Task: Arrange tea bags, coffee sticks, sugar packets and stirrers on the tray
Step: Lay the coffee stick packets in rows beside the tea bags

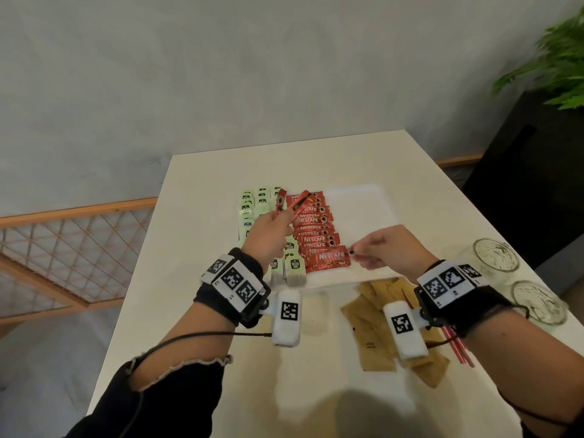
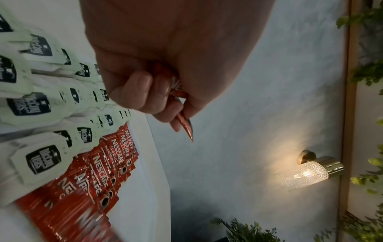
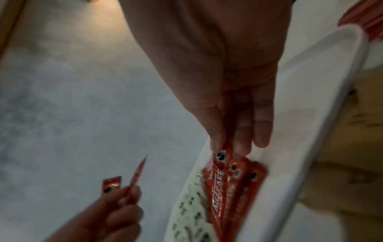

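A white tray lies mid-table. Pale green tea bags fill its left side and a column of red coffee sticks runs down its middle. My left hand hovers above the tea bags and grips two loose red coffee sticks that fan upward. My right hand pinches the right end of the nearest coffee stick at the tray's near edge. Brown sugar packets lie on the table in front of the tray. Red stirrers show under my right wrist.
Two glass tumblers stand at the table's right edge, close to my right wrist. A dark planter with a green plant is at the far right. A wooden lattice rail runs on the left, beyond the table edge.
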{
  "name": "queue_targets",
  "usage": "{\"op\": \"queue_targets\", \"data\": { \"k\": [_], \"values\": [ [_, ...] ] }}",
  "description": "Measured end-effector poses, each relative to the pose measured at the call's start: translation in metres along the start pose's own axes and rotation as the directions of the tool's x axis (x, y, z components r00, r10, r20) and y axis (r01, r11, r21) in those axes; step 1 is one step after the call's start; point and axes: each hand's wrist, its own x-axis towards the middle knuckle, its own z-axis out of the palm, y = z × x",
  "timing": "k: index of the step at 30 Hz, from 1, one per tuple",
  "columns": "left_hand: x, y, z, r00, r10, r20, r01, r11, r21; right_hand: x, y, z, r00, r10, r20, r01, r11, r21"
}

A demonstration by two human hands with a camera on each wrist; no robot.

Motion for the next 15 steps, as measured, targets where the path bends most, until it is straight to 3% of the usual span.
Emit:
{"op": "queue_targets", "data": {
  "k": [3, 6, 15],
  "values": [
    [0.004, -0.002, -0.007, 1.000, 0.003, -0.028, -0.003, 1.000, 0.008, 0.008, 0.020, -0.001, 0.997, 0.069, -0.014, -0.071, 0.963, -0.261],
    [0.007, -0.006, -0.012, 0.999, 0.031, -0.021, -0.031, 0.999, 0.034, 0.014, 0.027, 0.004, 0.998, 0.051, -0.027, -0.057, 0.894, -0.445],
    [0.017, -0.016, -0.016, 0.997, -0.070, 0.045, 0.063, 0.988, 0.144, 0.031, 0.027, 0.022, 0.992, 0.049, -0.116, -0.103, 0.847, -0.521]
  ]
}}
